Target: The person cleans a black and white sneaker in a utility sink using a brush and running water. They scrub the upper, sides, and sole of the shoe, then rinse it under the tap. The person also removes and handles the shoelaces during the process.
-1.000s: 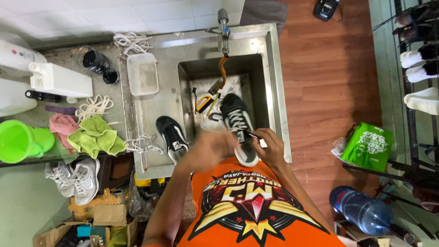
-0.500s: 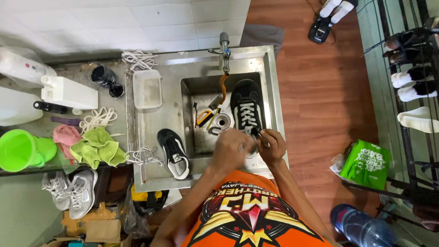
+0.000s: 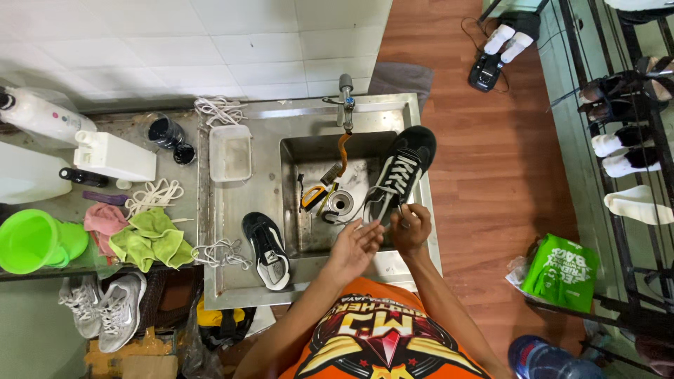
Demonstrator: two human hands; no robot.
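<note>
Over the sink (image 3: 295, 151), black sneaker (image 3: 401, 172) points up-right.

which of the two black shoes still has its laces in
The black shoe over the sink's right rim, gripped by the right hand, shows white laces. The other black shoe, lying on the drainboard left of the basin, shows none.

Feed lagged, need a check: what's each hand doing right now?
Left hand: open, fingers spread beside the heel of the black lace-up sneaker with white laces, gripping nothing.
Right hand: closed on that sneaker's heel end.
</note>
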